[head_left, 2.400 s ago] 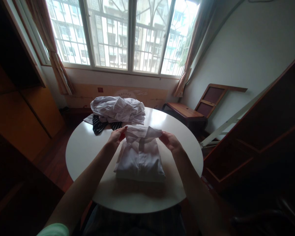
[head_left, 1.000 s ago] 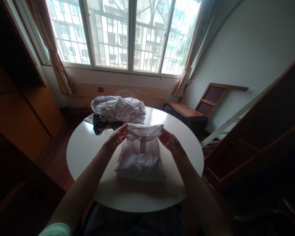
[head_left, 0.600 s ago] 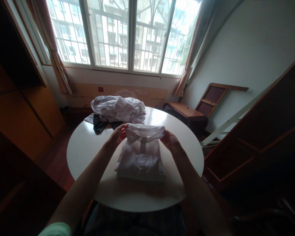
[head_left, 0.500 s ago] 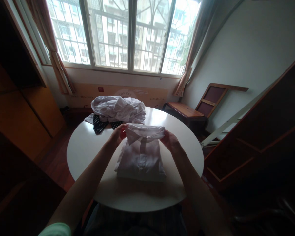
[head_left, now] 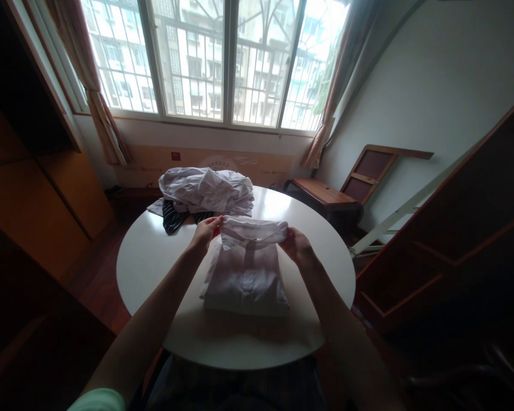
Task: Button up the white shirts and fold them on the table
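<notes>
A folded white shirt (head_left: pixel 248 279) lies front side up on the round white table (head_left: pixel 145 279), its collar (head_left: pixel 255 229) at the far end and its button strip running down the middle. My left hand (head_left: pixel 208 231) pinches the left end of the collar between thumb and fingers. At the opposite end, my right hand (head_left: pixel 294 242) grips the collar too; some of its fingers are hidden behind the cloth. Between both hands the collar is held raised and stretched.
Behind my left hand, a heap of crumpled white clothes (head_left: pixel 208 188) sits at the table's far left, with a black striped cloth (head_left: pixel 173 217) under it. A wooden chair (head_left: pixel 325 191) stands beyond the table at the right. Dark wooden furniture (head_left: pixel 454 245) flanks the right side.
My left hand has shifted very slightly, and the left part of the collar now lies flatter, its point turned a little. My right hand stays nearly still.
</notes>
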`<state>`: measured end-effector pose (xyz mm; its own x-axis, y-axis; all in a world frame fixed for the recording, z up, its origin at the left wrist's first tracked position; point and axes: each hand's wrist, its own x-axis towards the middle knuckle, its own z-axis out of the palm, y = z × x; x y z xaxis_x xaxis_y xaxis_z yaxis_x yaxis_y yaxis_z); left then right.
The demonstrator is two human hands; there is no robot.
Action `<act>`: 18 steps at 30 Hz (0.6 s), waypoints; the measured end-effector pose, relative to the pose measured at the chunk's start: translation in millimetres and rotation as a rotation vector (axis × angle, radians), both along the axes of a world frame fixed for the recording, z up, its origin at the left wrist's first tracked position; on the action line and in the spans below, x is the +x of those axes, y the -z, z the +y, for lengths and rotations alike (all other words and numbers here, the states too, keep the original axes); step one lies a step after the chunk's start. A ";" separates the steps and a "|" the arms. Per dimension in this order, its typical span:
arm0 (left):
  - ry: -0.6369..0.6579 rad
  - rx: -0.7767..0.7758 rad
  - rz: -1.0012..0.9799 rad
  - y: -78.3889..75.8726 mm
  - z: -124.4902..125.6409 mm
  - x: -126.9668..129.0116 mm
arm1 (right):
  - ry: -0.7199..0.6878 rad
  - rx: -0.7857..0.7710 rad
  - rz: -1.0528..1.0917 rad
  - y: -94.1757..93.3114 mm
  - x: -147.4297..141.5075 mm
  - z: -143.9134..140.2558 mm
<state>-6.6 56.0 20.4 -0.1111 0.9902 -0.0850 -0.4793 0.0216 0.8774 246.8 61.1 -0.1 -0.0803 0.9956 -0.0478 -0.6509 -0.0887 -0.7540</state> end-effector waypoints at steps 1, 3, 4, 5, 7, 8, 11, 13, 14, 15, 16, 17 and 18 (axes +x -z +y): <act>0.017 -0.021 -0.018 1.0 1.1 -0.3 | -0.005 0.003 0.005 0.1 0.8 -0.4; 0.063 -0.068 -0.064 2.4 2.8 -0.8 | -0.026 0.009 0.007 0.1 2.7 -1.4; 0.090 -0.098 -0.089 2.6 3.3 -1.1 | -0.038 0.007 0.005 -0.1 3.7 -2.0; 0.113 -0.130 -0.115 2.4 3.7 -1.5 | -0.050 0.000 0.007 -0.4 4.5 -2.7; 0.150 -0.194 -0.173 1.4 3.9 -2.9 | -0.074 -0.036 0.033 -1.8 5.6 -4.0; 0.164 -0.222 -0.207 0.7 3.9 -3.9 | -0.088 -0.061 0.058 -2.8 5.6 -4.6; 0.205 -0.281 -0.307 -1.1 4.1 -6.4 | -0.126 -0.088 0.145 -5.7 3.7 -6.1; 0.220 -0.289 -0.356 -1.6 4.4 -6.6 | -0.124 -0.064 0.188 -6.8 1.2 -6.5; 0.223 -0.283 -0.371 -1.6 4.4 -6.0 | -0.114 -0.047 0.200 -6.8 -0.2 -6.5; 0.227 -0.271 -0.380 -1.4 4.3 -5.2 | -0.104 -0.032 0.204 -6.6 -1.5 -6.3; 0.234 -0.258 -0.382 -1.1 4.1 -4.1 | -0.096 -0.015 0.199 -6.2 -2.8 -5.9; 0.243 -0.245 -0.379 -0.8 3.7 -3.0 | -0.090 0.005 0.187 -5.7 -3.8 -5.5; 0.255 -0.230 -0.373 -0.4 3.3 -2.0 | -0.087 0.026 0.172 -5.1 -4.7 -5.1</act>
